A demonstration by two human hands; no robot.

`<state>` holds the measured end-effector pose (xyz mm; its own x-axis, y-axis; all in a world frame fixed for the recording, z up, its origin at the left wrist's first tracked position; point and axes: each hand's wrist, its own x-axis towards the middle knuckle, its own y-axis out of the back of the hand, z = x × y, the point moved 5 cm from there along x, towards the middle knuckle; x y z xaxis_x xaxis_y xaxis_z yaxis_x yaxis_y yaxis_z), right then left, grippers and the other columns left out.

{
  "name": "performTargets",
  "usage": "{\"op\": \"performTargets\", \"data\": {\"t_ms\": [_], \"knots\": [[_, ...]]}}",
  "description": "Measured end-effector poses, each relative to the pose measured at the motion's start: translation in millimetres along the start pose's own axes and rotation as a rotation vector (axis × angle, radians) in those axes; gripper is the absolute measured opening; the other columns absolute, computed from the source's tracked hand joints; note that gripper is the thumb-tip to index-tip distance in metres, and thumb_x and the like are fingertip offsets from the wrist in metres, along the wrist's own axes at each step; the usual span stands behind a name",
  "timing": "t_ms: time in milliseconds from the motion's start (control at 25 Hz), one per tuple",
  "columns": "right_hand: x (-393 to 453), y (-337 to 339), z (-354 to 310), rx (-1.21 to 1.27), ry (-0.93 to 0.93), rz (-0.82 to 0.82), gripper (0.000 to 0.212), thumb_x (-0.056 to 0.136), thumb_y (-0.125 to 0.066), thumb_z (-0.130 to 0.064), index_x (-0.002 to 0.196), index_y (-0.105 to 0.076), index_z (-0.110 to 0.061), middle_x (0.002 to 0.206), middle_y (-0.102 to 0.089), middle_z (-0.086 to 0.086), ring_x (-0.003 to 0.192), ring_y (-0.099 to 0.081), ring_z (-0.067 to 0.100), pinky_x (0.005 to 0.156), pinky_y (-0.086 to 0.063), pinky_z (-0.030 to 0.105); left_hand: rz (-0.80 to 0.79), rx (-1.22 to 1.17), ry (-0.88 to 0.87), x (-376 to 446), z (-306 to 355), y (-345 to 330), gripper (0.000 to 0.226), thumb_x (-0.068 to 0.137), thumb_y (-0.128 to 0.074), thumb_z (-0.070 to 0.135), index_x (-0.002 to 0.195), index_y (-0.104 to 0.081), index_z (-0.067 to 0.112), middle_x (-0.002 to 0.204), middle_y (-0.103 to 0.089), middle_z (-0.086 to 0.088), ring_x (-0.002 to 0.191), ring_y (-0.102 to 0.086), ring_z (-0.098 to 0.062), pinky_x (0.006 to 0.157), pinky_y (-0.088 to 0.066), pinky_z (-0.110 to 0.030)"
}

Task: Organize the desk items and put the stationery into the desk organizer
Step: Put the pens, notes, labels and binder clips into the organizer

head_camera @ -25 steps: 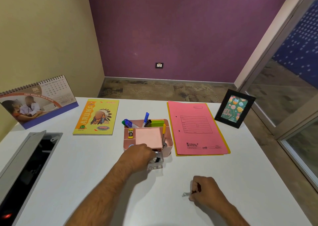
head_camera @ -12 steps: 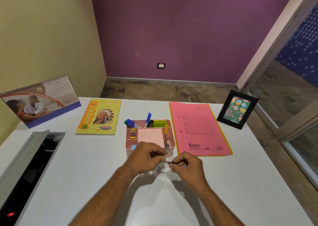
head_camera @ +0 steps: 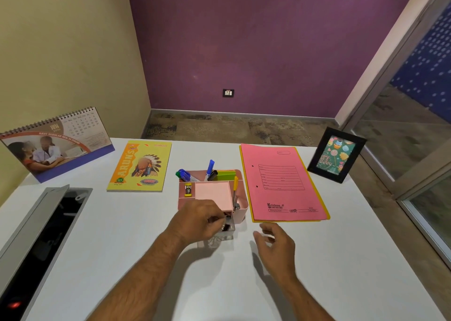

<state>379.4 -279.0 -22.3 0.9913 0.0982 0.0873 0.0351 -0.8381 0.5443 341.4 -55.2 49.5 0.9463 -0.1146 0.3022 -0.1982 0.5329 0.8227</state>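
Note:
A pink desk organizer (head_camera: 241, 204) stands mid-desk with markers, a yellow pen (head_camera: 235, 189), a pink note pad (head_camera: 212, 195) and a small yellow stapler (head_camera: 188, 189) in it. Just in front of it sits a small clear box (head_camera: 228, 225) with dark clips inside. My left hand (head_camera: 197, 220) is closed on that box from the left. My right hand (head_camera: 275, 243) hovers to the right of the box, fingers apart and empty.
A pink file on a yellow one (head_camera: 280, 184) lies right of the organizer, a framed card (head_camera: 335, 154) beyond it. A yellow notebook (head_camera: 141, 165) and a desk calendar (head_camera: 53, 145) sit at the left. An open cable hatch (head_camera: 46, 235) is near the left edge.
My right hand brought a small clip from the desk to the clear box, let it go and drew back to the right, now empty. My left hand stayed on the box.

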Motion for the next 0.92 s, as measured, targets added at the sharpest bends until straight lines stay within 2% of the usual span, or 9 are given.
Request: {"op": "performTargets", "data": {"t_ms": [80, 160, 240, 360, 480, 640, 720, 840, 920], "knots": [[-9.8, -3.2, 27.2, -0.265, 0.026, -0.079, 0.035, 0.089, -0.068, -0.031, 0.120, -0.064, -0.018, 0.123, -0.065, -0.002, 0.112, -0.060, 0.014, 0.095, -0.040, 0.009, -0.079, 0.165, -0.051, -4.0, -6.1, -7.0, 0.011, 0.076, -0.077, 0.028, 0.085, -0.078, 0.022, 0.080, -0.075, 0.006, 0.068, -0.068, -0.010, 0.062, -0.058, -0.023], [-22.7, -8.9, 53.2, -0.524, 0.098, -0.183, 0.056, 0.093, -0.048, -0.054, 0.133, -0.058, -0.016, 0.143, -0.054, 0.003, 0.133, -0.049, 0.023, 0.113, -0.029, 0.027, -0.190, 0.284, -0.075, -7.7, -7.9, -15.5, 0.015, 0.067, -0.083, 0.024, 0.080, -0.076, 0.023, 0.076, -0.072, 0.005, 0.065, -0.067, -0.014, 0.056, -0.057, -0.025], [-32.1, -14.7, 79.6, -0.738, 0.121, -0.250, 0.075, 0.093, -0.022, -0.066, 0.139, -0.053, -0.015, 0.151, -0.044, 0.011, 0.140, -0.041, 0.033, 0.119, -0.013, 0.041, -0.288, 0.384, -0.107, -9.3, -6.4, -23.4, 0.026, 0.051, -0.090, 0.017, 0.070, -0.072, 0.023, 0.067, -0.067, 0.004, 0.057, -0.064, -0.014, 0.046, -0.052, -0.023], [-44.0, -13.9, 97.3, -0.816, 0.033, -0.272, 0.079, 0.093, -0.018, -0.070, 0.143, -0.046, -0.015, 0.154, -0.037, 0.016, 0.142, -0.034, 0.036, 0.117, 0.004, 0.043, -0.328, 0.458, -0.102, -9.6, -5.5, -31.2, 0.032, 0.040, -0.093, 0.015, 0.063, -0.071, 0.021, 0.060, -0.064, 0.004, 0.051, -0.061, -0.013, 0.040, -0.047, -0.022], [-48.5, -15.9, 101.6, -0.857, 0.053, -0.291, 0.078, 0.093, -0.022, -0.070, 0.146, -0.040, -0.016, 0.155, -0.033, 0.015, 0.144, -0.022, 0.031, 0.119, 0.006, 0.045, -0.359, 0.480, -0.040, -7.2, -13.4, -37.0, 0.020, 0.061, -0.086, 0.015, 0.078, -0.075, 0.017, 0.074, -0.070, -0.002, 0.066, -0.066, -0.018, 0.054, -0.051, -0.027], [-47.1, -16.1, 103.3, -0.885, 0.069, -0.282, 0.078, 0.093, -0.022, -0.070, 0.146, -0.042, -0.016, 0.155, -0.033, 0.015, 0.144, -0.021, 0.030, 0.118, 0.004, 0.046, -0.356, 0.449, -0.019, -7.7, -15.8, -34.9, 0.015, 0.070, -0.077, 0.016, 0.084, -0.073, 0.019, 0.080, -0.070, 0.000, 0.074, -0.064, -0.019, 0.060, -0.050, -0.029], [-47.4, -16.2, 104.7, -0.890, 0.071, -0.277, 0.078, 0.093, -0.022, -0.070, 0.146, -0.042, -0.016, 0.155, -0.034, 0.015, 0.144, -0.022, 0.030, 0.118, 0.003, 0.046, -0.258, 0.398, -0.044, -10.1, -12.9, -31.0, 0.015, 0.074, -0.072, 0.027, 0.088, -0.070, 0.021, 0.082, -0.068, 0.002, 0.075, -0.061, -0.017, 0.061, -0.050, -0.030], [-46.8, -17.3, 106.8, -0.885, 0.060, -0.280, 0.078, 0.092, -0.022, -0.071, 0.146, -0.042, -0.018, 0.156, -0.034, 0.014, 0.143, -0.023, 0.030, 0.118, 0.001, 0.046, -0.197, 0.395, 0.022, -11.3, -10.1, -28.0, 0.048, 0.076, -0.061, 0.059, 0.104, -0.066, 0.020, 0.095, -0.063, 0.001, 0.084, -0.058, -0.019, 0.070, -0.052, -0.035], [-46.0, -18.1, 107.9, -0.883, 0.053, -0.276, 0.079, 0.092, -0.022, -0.072, 0.145, -0.043, -0.018, 0.155, -0.034, 0.013, 0.143, -0.025, 0.030, 0.118, 0.001, 0.047, -0.274, 0.440, 0.109, -8.9, -11.1, -30.5, 0.065, 0.075, -0.057, 0.066, 0.119, -0.059, 0.019, 0.112, -0.059, -0.002, 0.098, -0.055, -0.022, 0.084, -0.049, -0.040]]}}
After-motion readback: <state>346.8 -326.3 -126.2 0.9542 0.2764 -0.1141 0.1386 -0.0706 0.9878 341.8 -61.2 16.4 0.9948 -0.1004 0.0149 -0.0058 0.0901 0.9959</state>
